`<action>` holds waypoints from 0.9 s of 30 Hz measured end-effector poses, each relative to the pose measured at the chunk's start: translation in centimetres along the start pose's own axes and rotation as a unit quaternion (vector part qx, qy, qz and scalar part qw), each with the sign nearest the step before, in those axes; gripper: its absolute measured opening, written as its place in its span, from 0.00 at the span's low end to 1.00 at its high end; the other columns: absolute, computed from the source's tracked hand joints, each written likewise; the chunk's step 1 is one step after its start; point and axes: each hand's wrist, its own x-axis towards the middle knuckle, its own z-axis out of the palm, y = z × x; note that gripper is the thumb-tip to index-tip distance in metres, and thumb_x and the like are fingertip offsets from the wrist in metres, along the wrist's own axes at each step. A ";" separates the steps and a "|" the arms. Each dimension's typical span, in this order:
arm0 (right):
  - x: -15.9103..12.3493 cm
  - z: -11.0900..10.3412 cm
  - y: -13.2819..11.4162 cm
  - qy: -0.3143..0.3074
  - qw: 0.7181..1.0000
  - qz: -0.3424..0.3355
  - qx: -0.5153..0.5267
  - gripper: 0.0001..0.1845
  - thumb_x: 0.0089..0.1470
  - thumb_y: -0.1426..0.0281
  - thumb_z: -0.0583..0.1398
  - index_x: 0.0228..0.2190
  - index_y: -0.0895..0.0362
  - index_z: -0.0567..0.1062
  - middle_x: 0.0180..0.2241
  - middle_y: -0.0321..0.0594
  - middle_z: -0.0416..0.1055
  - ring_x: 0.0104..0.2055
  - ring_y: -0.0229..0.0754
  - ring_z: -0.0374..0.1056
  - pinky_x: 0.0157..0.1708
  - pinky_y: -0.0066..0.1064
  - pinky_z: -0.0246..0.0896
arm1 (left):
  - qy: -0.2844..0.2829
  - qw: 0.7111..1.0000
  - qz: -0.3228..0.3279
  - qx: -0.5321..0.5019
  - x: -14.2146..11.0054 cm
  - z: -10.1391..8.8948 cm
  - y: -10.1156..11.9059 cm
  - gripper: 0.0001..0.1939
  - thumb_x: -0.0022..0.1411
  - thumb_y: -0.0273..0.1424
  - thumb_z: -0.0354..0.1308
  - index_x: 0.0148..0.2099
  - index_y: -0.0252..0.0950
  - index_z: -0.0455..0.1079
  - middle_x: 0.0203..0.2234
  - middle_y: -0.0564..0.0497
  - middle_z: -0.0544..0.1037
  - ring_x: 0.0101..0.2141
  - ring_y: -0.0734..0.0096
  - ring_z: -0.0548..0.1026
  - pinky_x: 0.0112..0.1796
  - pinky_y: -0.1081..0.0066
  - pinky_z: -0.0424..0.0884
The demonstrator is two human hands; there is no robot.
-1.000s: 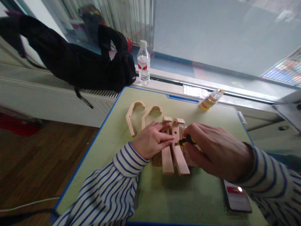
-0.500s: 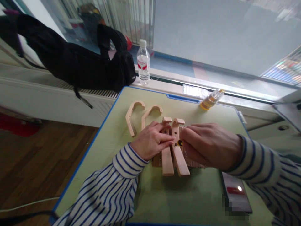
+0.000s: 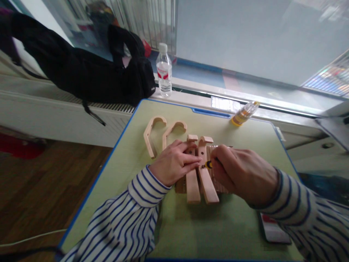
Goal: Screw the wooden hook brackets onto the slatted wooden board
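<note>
Loose hooks: the outer wooden hook (image 3: 148, 138) and the inner wooden hook (image 3: 176, 126) lie on the desk (image 3: 191, 229); the inner one sits just beside the left hand, so a careless shift of that hand could knock it.
Left hand (image 3: 173, 163): fingers outstretched across the paired hooks; whether they grip an edge cannot be told.
Paired hooks: the left piece (image 3: 193, 191) and the right piece (image 3: 209, 187) lie side by side over a ribbed base (image 3: 180, 186), their lower ends spreading apart; weak pressure could let the right piece swivel.
Tool (image 3: 209, 165): apparently a screwdriver, its end near a dark spot on the right piece; an off-line push could make it skid into the left fingertips, which rest close by.
Right hand (image 3: 240, 173): closed around the tool; its wrist angle could tilt the driving line.
Phone (image 3: 275, 233): near the right sleeve, exposed to a nudge.
</note>
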 end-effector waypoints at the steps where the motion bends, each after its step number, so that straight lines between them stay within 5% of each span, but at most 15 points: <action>1: -0.2 0.2 -0.2 0.012 1.000 0.017 -0.007 0.07 0.57 0.72 0.47 0.28 0.58 0.61 0.20 0.30 0.57 0.20 0.32 0.49 0.21 0.27 0.43 | 0.001 1.000 0.000 0.001 0.0 0.0 0.0 0.12 0.62 0.37 0.54 0.45 0.44 0.75 0.49 0.47 0.70 0.46 0.61 0.66 0.48 0.58 0.65; 5: -0.8 0.6 -0.8 0.039 0.996 0.078 -0.026 0.08 0.59 0.69 0.47 0.28 0.57 0.60 0.18 0.29 0.55 0.19 0.32 0.49 0.19 0.28 0.38 | 0.006 1.000 0.001 0.003 0.0 0.0 -0.1 0.12 0.61 0.37 0.55 0.45 0.44 0.75 0.48 0.47 0.70 0.45 0.61 0.66 0.48 0.58 0.66; 10: -0.5 -0.8 -0.8 -0.058 0.995 0.081 -0.028 0.07 0.58 0.67 0.47 0.31 0.56 0.59 0.20 0.30 0.59 0.20 0.33 0.51 0.21 0.29 0.40 | 0.000 1.000 -0.002 0.004 0.0 -0.1 -0.2 0.12 0.62 0.37 0.54 0.46 0.45 0.75 0.49 0.47 0.70 0.46 0.61 0.66 0.48 0.57 0.65; 19: 0.5 -3.7 0.6 -0.206 0.978 -0.017 -0.010 0.08 0.59 0.67 0.48 0.31 0.57 0.62 0.26 0.36 0.66 0.25 0.35 0.58 0.24 0.28 0.45 | 0.006 1.000 -0.002 0.003 0.0 0.0 0.0 0.12 0.61 0.37 0.55 0.45 0.45 0.75 0.49 0.46 0.70 0.47 0.60 0.67 0.48 0.56 0.65; 27: 2.1 -3.4 0.4 -0.216 0.972 -0.087 -0.038 0.09 0.58 0.70 0.47 0.33 0.58 0.66 0.31 0.41 0.68 0.28 0.35 0.58 0.26 0.29 0.47 | 0.000 1.000 0.004 -0.012 0.1 -0.4 0.2 0.11 0.60 0.35 0.56 0.44 0.43 0.76 0.49 0.47 0.71 0.47 0.60 0.66 0.49 0.57 0.64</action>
